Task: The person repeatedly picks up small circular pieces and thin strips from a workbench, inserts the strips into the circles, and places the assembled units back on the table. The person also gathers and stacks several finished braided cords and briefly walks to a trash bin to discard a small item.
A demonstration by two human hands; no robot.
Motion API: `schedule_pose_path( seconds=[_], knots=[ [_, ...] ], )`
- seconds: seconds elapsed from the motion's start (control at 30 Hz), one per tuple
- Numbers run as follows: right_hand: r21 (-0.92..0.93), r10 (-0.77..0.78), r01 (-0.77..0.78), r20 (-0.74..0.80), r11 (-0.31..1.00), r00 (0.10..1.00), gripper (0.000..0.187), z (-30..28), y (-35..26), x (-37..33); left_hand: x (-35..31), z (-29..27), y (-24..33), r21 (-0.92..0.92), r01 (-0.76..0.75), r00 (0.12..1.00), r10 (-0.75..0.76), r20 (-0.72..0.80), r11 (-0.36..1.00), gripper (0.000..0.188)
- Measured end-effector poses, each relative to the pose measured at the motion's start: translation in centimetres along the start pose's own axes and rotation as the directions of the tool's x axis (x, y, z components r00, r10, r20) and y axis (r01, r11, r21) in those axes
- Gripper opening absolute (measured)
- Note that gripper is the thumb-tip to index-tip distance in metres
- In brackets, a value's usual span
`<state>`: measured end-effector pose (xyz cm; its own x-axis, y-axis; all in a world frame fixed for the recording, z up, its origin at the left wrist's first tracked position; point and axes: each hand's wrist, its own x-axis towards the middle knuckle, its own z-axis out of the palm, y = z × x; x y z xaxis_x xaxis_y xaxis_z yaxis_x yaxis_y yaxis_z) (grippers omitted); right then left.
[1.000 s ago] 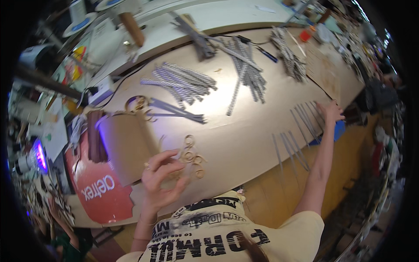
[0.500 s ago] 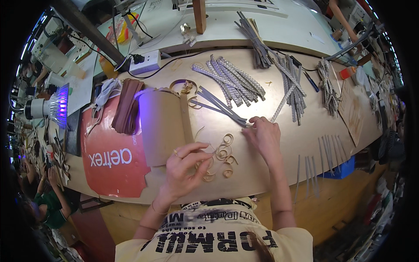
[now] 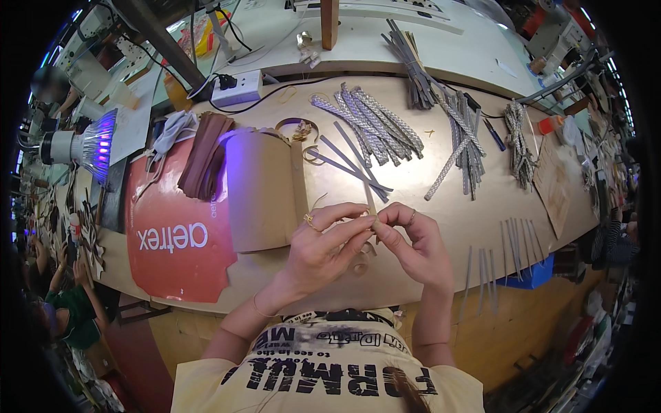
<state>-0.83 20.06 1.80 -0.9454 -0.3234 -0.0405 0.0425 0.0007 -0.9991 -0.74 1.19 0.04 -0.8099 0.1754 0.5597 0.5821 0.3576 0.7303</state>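
Observation:
Over the table's near middle, the fingertips of my left hand [image 3: 323,242] and my right hand [image 3: 417,249] meet in a pinch. Between them is the end of a narrow greyish strip [image 3: 369,196], which runs away from me toward some loose grey strips [image 3: 354,165]. A bit of tan tape seems to show at the fingertips, too small to make out fully. Curled tan tape pieces [image 3: 361,261] lie below the hands, mostly hidden by them. Left of my left hand stands a curved brown cardboard piece [image 3: 261,193].
Braided grey-white straps [image 3: 372,127] lie farther back, with grey strip bundles [image 3: 468,151] and a tied cord bundle [image 3: 518,138] to the right. Brown strips [image 3: 205,155] rest on a red sheet [image 3: 179,234] at left, near a lit lamp [image 3: 96,146]. A power strip [image 3: 237,89] stands behind.
My right hand has left the ends of the loose grey strips and come in toward me, meeting my left hand with a strip. My left hand has moved slightly right and away from me.

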Motion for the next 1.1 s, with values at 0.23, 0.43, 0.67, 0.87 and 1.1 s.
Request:
schedule_pose_path(
  seconds=[0.23, 0.43, 0.67, 0.87, 1.1],
  knots=[
    [-0.022, -0.104, 0.104, -0.009, 0.994, 0.995, 0.015, 1.1, -0.9, 0.2, 0.0, -1.1, 0.0, 0.008, -0.018, 1.0, 0.018, -0.026, 1.0, 0.027],
    [-0.112, -0.11, 0.103, -0.058, 0.988, 0.992, 0.013, 1.6, -1.1, 0.5, 0.2, -1.2, -0.1, 0.085, -0.082, 0.996, 0.085, -0.031, 0.993, 0.032],
    [-0.373, -0.211, 0.161, -0.098, 0.914, 0.973, 0.01, 2.4, -1.4, 0.4, 0.7, -1.4, -0.4, 0.238, -0.179, 0.981, 0.19, -0.026, 0.955, 0.031],
    [-0.489, -0.245, 0.154, -0.128, 0.859, 0.961, 0.006, 3.1, -1.6, 0.5, 0.8, -1.5, -0.5, 0.247, -0.164, 0.984, 0.175, -0.025, 0.955, 0.026],
    [-0.493, -0.218, 0.148, -0.088, 0.857, 0.972, 0.011, 3.1, -2.1, 0.2, 0.4, -1.8, 0.1, 0.1, -0.045, 0.999, 0.044, 0.012, 0.994, 0.025]
  ],
)
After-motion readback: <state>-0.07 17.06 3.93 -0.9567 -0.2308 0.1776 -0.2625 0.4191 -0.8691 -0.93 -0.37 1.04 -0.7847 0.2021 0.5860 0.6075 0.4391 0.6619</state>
